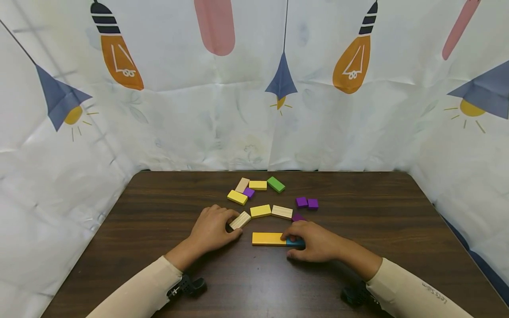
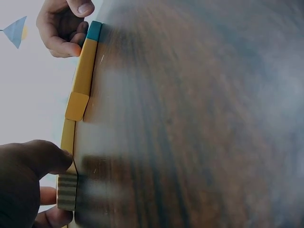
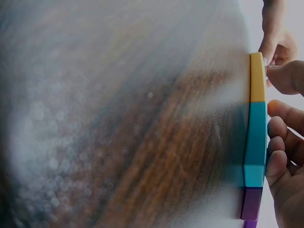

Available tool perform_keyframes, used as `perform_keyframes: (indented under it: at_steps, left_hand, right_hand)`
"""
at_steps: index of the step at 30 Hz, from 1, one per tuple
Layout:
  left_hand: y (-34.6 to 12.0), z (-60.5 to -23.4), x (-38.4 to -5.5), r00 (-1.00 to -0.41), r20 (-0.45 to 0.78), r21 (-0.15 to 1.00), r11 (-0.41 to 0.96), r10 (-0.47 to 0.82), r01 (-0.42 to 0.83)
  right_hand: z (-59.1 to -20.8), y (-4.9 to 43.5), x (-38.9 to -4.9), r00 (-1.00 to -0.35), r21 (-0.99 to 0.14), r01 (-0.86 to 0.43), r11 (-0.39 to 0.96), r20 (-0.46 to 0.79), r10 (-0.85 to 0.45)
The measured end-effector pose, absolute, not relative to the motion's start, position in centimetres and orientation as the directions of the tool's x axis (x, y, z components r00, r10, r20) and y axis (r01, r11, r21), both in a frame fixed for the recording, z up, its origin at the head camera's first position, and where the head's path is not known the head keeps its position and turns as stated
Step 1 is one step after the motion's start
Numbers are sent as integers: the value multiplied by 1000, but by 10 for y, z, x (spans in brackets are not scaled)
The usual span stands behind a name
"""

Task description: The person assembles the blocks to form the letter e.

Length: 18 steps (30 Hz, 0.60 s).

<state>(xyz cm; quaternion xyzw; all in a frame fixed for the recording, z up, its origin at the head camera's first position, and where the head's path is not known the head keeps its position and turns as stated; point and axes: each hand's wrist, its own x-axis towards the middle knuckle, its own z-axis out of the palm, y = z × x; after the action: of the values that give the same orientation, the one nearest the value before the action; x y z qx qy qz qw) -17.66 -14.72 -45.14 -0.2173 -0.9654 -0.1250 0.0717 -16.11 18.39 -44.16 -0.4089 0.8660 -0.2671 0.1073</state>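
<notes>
My left hand (image 1: 212, 227) holds a plain wooden block (image 1: 241, 220) between thumb and fingers. The left wrist view shows that block's striped end (image 2: 66, 192) between the thumb above and the fingertips below. My right hand (image 1: 316, 240) is over a blue block (image 1: 295, 242), which lies end to end with a long orange-yellow block (image 1: 266, 239). Its index fingertip is right where the two meet, the other fingers loosely bent, the thumb apart on the near side. Beyond these lie a yellow block (image 1: 260, 211), another wooden block (image 1: 282, 212) and a purple block (image 1: 297, 217), partly hidden by the right hand.
Two small purple blocks (image 1: 307, 203) lie farther back on the right. At the table's far side is a loose group with yellow blocks (image 1: 237, 197), a wooden block (image 1: 242, 184), a purple block (image 1: 248, 192) and a green block (image 1: 276, 184). A patterned white curtain (image 1: 246, 128) hangs behind the brown table (image 1: 159, 198).
</notes>
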Motion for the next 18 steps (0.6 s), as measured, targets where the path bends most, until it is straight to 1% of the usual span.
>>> perform_keyframes:
  at_steps: [9, 18]
  left_hand:
    - [-145, -450, -174, -891, 203, 214, 869, 407, 446]
    - [-146, -450, -175, -893, 195, 240, 863, 407, 445]
  right_hand:
    - [-440, 183, -161, -648, -555, -640, 531, 19, -761]
    - [-443, 184, -161, -639, -554, -658, 511, 52, -767]
